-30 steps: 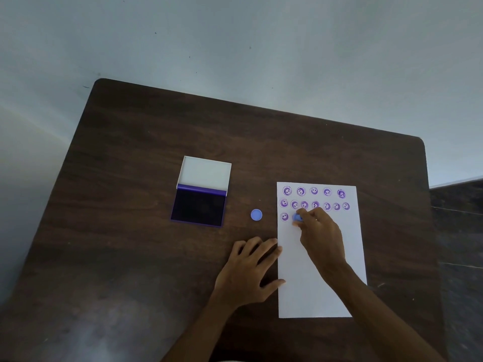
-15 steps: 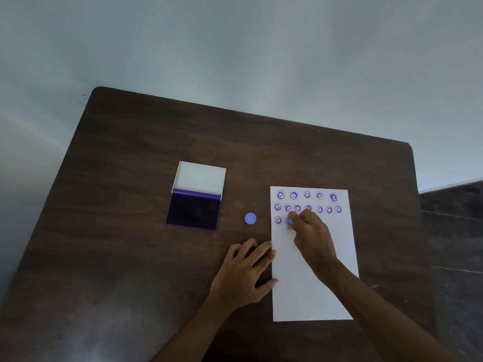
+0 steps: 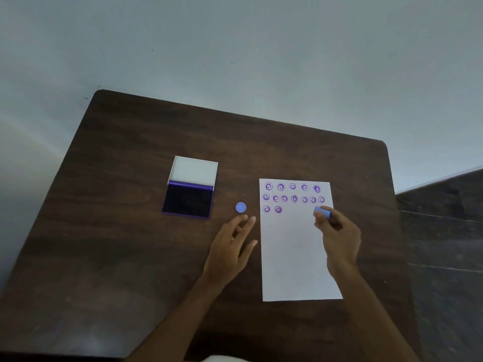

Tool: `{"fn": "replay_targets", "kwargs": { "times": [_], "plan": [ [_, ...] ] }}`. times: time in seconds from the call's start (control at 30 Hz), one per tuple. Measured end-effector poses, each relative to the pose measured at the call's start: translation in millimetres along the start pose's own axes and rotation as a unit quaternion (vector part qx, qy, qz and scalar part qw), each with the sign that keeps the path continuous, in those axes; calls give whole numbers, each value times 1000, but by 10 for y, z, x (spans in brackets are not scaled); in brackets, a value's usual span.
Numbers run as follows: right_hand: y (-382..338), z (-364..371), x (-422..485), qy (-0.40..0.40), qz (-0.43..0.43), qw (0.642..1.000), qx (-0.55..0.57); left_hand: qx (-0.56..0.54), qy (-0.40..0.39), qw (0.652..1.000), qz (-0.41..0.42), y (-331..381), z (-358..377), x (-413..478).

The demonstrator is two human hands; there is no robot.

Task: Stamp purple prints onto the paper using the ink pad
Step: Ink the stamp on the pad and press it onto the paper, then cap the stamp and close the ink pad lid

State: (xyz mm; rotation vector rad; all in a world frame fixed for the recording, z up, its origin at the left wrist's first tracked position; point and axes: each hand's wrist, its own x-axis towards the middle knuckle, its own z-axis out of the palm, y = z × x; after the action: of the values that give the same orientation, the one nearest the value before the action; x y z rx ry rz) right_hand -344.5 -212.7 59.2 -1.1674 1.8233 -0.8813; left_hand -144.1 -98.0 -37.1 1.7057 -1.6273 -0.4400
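A white sheet of paper [image 3: 295,257] lies on the dark wooden table [image 3: 130,244], with several round purple prints [image 3: 294,199] in three rows near its top. My right hand [image 3: 338,236] holds a small blue stamp [image 3: 322,211] tilted above the paper's right side, clear of the sheet. My left hand [image 3: 232,244] hovers with fingers spread just left of the paper. The ink pad [image 3: 187,201] sits open to the left, its white lid [image 3: 193,169] folded back.
A small round blue cap [image 3: 240,207] lies on the table between the ink pad and the paper, just beyond my left fingertips. A pale wall rises behind the table. A dark tiled floor [image 3: 444,231] shows at the right.
My right hand lifted the stamp off the third row, leaving a second print there, and swung right. My left hand rose from the paper's edge and shifted toward the blue cap.
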Motion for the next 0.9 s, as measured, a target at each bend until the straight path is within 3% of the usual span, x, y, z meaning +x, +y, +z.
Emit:
{"fn": "replay_targets", "kwargs": {
  "times": [0.13,0.3,0.53,0.63,0.7,0.8,0.9],
  "plan": [
    [117,70,-177,-44,11,999,-9,-14,46,994,-96,2,-51,175],
    [118,278,-330,-74,-2,996,-42,-2,45,991,-128,-90,-40,294],
    [-14,672,-342,-136,-145,959,-201,-12,44,989,-143,-109,-7,314],
    [-142,875,-331,-182,-174,945,-210,-21,49,988,-146,-83,-22,324],
    [-140,1019,-295,-226,-170,930,-235,-24,58,987,-147,-88,-22,328],
    [-111,1221,-227,-295,-68,916,-263,-30,59,987,-143,-103,-18,318],
    [-54,1355,-215,-293,-59,920,-253,-24,62,985,-159,-102,-22,315]
  ]
}}
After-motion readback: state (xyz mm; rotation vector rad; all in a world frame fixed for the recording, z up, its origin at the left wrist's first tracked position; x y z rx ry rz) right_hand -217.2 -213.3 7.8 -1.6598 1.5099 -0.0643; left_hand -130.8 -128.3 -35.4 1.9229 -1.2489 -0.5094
